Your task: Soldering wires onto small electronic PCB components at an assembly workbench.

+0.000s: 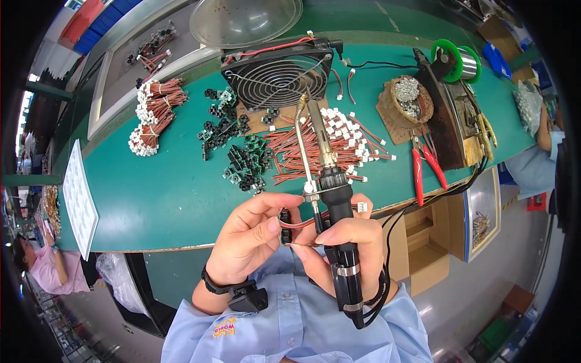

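the right hand (348, 242) is wrapped firmly around the smooth black handle of a soldering iron (330, 187), whose slim brass-coloured shaft and curved feed tube point up and away over the bench. the left hand (251, 239) has thumb and fingers pinched narrow on a small black connector block (285, 225) with thin red and black leads, held just in front of the chest and touching the right hand's fingertips. beyond them, on the matte green bench top (163, 187), lie a loose heap of red wires with white plugs (330, 145), scattered black connectors (242, 151), a square black fan with a wire grille (278, 72), red-handled pliers (426, 163) and a green solder spool (455, 60).
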A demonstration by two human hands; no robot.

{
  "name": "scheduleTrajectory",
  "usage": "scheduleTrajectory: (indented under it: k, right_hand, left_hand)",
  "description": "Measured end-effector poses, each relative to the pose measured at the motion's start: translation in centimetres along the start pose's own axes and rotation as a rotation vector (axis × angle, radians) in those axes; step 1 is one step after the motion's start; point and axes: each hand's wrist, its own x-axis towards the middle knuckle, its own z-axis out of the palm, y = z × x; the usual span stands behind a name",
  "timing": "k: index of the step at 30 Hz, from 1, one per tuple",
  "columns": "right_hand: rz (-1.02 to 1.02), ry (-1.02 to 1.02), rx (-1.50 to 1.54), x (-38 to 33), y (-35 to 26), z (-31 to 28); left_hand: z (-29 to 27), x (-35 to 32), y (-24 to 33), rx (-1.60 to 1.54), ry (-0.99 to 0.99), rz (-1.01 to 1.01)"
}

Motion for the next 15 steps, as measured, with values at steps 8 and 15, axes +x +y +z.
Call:
scheduleTrajectory:
  k: [8,15]
  right_hand:
    - [-0.048,0.003,-0.005,0.06,0.03,-0.15]
    - [-0.029,-0.005,-0.004,-0.15,-0.12,-0.25]
  left_hand:
    - [-0.39,-0.10,-0.03,0.015,-0.032,-0.003]
    - [-0.24,-0.31,-0.11,0.037,-0.023,0.010]
